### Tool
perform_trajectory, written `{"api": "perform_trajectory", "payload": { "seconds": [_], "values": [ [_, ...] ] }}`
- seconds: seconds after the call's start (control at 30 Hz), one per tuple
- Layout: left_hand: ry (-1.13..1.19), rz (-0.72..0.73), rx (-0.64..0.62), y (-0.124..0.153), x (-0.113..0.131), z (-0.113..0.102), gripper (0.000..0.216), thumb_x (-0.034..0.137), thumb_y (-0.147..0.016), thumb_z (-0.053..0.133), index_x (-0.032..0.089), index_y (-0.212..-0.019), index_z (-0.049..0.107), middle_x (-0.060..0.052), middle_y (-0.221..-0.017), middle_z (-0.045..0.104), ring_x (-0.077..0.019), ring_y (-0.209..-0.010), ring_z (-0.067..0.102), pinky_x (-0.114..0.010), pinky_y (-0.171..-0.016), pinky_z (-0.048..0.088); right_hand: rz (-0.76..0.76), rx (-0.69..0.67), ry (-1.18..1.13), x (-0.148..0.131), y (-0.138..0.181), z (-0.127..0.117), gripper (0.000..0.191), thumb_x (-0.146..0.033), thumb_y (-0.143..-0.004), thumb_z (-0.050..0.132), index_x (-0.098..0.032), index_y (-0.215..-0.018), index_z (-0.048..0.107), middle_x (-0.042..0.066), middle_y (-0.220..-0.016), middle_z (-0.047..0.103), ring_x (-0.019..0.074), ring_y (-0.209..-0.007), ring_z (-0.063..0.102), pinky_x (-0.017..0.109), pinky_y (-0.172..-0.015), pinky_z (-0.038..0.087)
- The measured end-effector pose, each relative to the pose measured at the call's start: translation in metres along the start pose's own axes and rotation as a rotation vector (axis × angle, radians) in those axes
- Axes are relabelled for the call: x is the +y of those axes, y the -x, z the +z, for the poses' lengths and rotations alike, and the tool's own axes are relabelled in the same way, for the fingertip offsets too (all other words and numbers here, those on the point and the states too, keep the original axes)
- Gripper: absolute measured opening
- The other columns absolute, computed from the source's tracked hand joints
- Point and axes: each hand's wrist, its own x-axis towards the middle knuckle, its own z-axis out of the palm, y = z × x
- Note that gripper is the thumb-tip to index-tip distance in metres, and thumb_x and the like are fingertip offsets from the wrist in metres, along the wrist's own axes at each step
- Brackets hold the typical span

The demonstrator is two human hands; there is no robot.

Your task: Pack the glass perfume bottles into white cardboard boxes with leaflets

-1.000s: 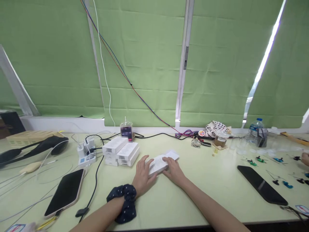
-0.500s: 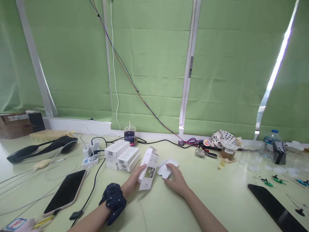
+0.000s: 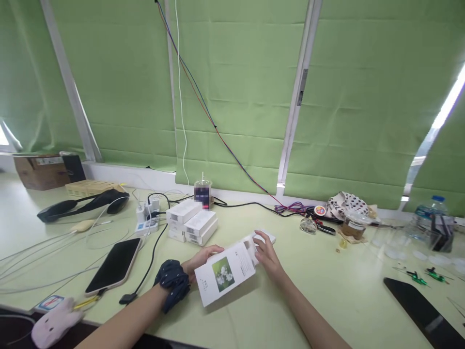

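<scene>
A white cardboard box (image 3: 238, 259) with a green picture of white flowers is tilted above the table in front of me. My left hand (image 3: 200, 261) grips its left side from behind, fingers partly hidden. At the box's right end, which looks open, my right hand (image 3: 268, 258) has its curled fingers on the end flap. Just behind those fingers lies a flat white piece (image 3: 271, 237), mostly covered by the hand; its kind cannot be made out. Several stacked white boxes (image 3: 201, 225) stand beyond my left hand.
To the left lie a phone (image 3: 115, 265), a power strip with chargers (image 3: 147, 224), cables and a black strap-like object (image 3: 85, 206). A drink cup (image 3: 202, 194) stands behind the stack. On the right are a lidded tub (image 3: 353, 227), a bottle (image 3: 432, 213) and a black slab (image 3: 423, 310).
The box has turned from standing tilted to showing its flower-picture face. My right hand has moved from the flat white piece to the box's end. The view has shifted left and down.
</scene>
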Motion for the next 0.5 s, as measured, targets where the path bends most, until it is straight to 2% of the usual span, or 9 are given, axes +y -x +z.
{"api": "perform_trajectory", "payload": {
  "seconds": [0.07,0.13,0.17,0.23,0.3,0.33,0.4,0.47,0.5],
  "values": [
    [-0.007,0.003,0.008,0.002,-0.003,0.003,0.032,0.034,-0.080,0.053,0.007,-0.081,0.069,-0.004,-0.065,0.074,-0.0220,-0.063,0.071,-0.030,-0.062,0.053,0.038,-0.052,-0.056,-0.005,0.001,0.003,0.062,-0.045,-0.079,0.058,-0.029,-0.133,0.034,0.006,-0.110,0.062,0.0230,-0.098,0.062,0.037,-0.085,0.048],
    [-0.023,0.022,0.001,0.003,-0.006,0.007,0.047,0.039,-0.089,0.037,0.004,-0.085,0.068,0.000,-0.064,0.071,-0.0211,-0.065,0.071,-0.031,-0.062,0.052,0.063,-0.066,-0.057,-0.008,0.001,0.005,0.048,-0.043,-0.075,0.064,-0.027,-0.119,0.051,0.004,-0.101,0.063,0.0218,-0.090,0.063,0.033,-0.079,0.049],
    [-0.040,0.049,-0.009,0.004,-0.007,0.008,0.057,0.043,-0.092,0.027,0.002,-0.088,0.067,0.000,-0.065,0.070,-0.0206,-0.065,0.071,-0.032,-0.061,0.051,0.073,-0.042,-0.051,-0.008,0.000,0.005,0.040,-0.044,-0.074,0.065,-0.025,-0.108,0.057,0.003,-0.097,0.063,0.0213,-0.087,0.062,0.032,-0.075,0.049],
    [-0.073,0.177,-0.014,0.002,-0.004,0.012,0.075,0.050,-0.093,0.010,-0.001,-0.097,0.064,-0.003,-0.070,0.070,-0.0179,-0.064,0.070,-0.031,-0.060,0.050,0.098,0.056,-0.061,-0.006,-0.002,0.004,0.033,-0.045,-0.069,0.070,-0.023,-0.091,0.059,0.003,-0.090,0.063,0.0209,-0.082,0.062,0.030,-0.070,0.049],
    [-0.078,0.360,0.018,-0.001,0.001,0.015,0.084,0.060,-0.090,0.006,-0.001,-0.108,0.061,-0.008,-0.078,0.071,-0.0166,-0.067,0.069,-0.029,-0.063,0.049,0.164,0.172,-0.127,-0.001,-0.004,0.001,0.036,-0.045,-0.063,0.074,-0.023,-0.084,0.054,0.002,-0.086,0.063,0.0203,-0.078,0.062,0.029,-0.063,0.048],
    [-0.073,0.447,0.051,-0.003,0.003,0.017,0.083,0.065,-0.089,0.012,0.001,-0.117,0.057,-0.010,-0.084,0.071,-0.0169,-0.071,0.069,-0.028,-0.065,0.049,0.214,0.219,-0.171,0.002,-0.005,0.001,0.039,-0.045,-0.061,0.076,-0.023,-0.082,0.051,0.001,-0.084,0.064,0.0194,-0.073,0.062,0.027,-0.059,0.047],
    [-0.140,0.576,0.125,-0.007,0.005,0.019,0.075,0.066,-0.084,0.039,0.012,-0.136,0.041,-0.013,-0.099,0.070,-0.0185,-0.081,0.068,-0.028,-0.069,0.050,0.324,0.278,-0.258,0.007,-0.006,0.001,0.044,-0.047,-0.060,0.076,-0.024,-0.078,0.043,-0.001,-0.078,0.064,0.0167,-0.062,0.060,0.024,-0.048,0.043],
    [-0.355,0.658,0.180,-0.012,0.002,0.020,0.092,0.051,-0.073,0.069,0.026,-0.146,0.020,-0.014,-0.119,0.062,-0.0197,-0.092,0.064,-0.028,-0.071,0.051,0.383,0.292,-0.308,0.010,-0.006,0.003,0.046,-0.049,-0.061,0.076,-0.024,-0.075,0.039,-0.003,-0.071,0.063,0.0148,-0.055,0.057,0.021,-0.043,0.039],
    [-0.487,0.686,0.190,-0.014,-0.002,0.021,0.104,0.041,-0.067,0.077,0.031,-0.147,0.013,-0.013,-0.128,0.056,-0.0205,-0.097,0.061,-0.029,-0.072,0.051,0.380,0.289,-0.316,0.010,-0.006,0.005,0.046,-0.048,-0.061,0.076,-0.023,-0.073,0.039,-0.004,-0.068,0.061,0.0142,-0.054,0.056,0.021,-0.043,0.039]
  ]
}}
